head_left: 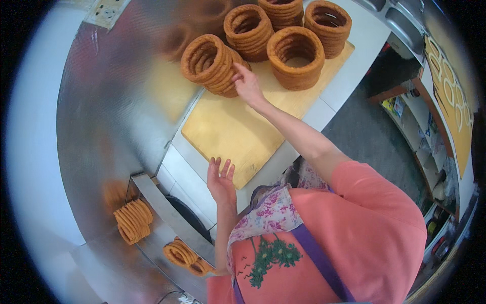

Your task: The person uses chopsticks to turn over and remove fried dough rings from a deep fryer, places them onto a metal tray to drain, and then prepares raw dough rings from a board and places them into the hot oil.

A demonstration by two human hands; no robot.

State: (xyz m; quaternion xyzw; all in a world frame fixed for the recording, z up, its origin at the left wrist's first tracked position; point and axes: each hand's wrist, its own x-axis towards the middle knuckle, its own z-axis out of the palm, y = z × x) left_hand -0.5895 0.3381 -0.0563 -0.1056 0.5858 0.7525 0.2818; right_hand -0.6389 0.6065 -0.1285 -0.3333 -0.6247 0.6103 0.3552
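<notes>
Ring stack (223, 77), head view: upper centre of the frame, at the left edge of a pale wooden board (217, 137), its top seeming to lean left. Right hand (248, 86) has its fingers against the stack's right side; cannot tell whether they grip or only steady it. Left hand (221, 183) loose, fingers parted, holding nothing, near the board's lower edge. Progress, by judgement: much of the stacking looks done, with four other stacks (302, 78) grouped on the board's upper end. Possibly left over: a ring pile (133, 221) at lower left and a smaller lot of rings (178, 256) just right of and below it, both off the board. Look of the stack in hand: orange-brown, thick round rings with wide open centres, surface slightly rough, edges uneven; layers sit a little out of line, less even than the stack beside it on the right.
</notes>
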